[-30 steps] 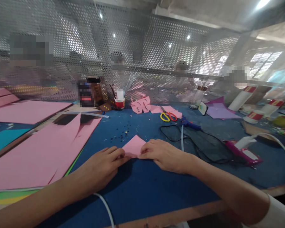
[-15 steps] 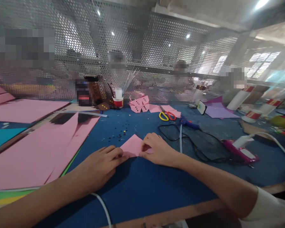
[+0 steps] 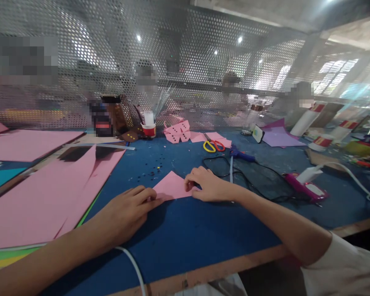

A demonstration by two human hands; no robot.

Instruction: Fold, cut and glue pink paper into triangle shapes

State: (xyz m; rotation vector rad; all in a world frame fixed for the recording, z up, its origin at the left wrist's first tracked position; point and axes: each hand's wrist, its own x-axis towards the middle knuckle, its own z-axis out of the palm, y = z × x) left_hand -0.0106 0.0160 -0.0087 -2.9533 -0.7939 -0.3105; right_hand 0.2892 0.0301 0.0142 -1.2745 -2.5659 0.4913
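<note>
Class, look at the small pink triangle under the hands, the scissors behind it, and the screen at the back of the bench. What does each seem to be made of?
Pink triangle: probably matte craft paper or thin foam; it lies flat with crisp edges. Scissors: glossy yellow and red handles, likely plastic; the blades look like metal. Screen: grey perforated sheet, apparently metal, with regular round holes.

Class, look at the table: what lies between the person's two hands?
In the head view, a folded pink paper lies between the left hand and right hand; both touch it.

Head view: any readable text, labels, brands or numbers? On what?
None readable.
Dark jar with red-banded label: pixelated, illegible.
White tubes with red bands: markings too blurred.
Small white card propped by purple paper: print too small.
Folded pink paper under both hands: blank.
</note>
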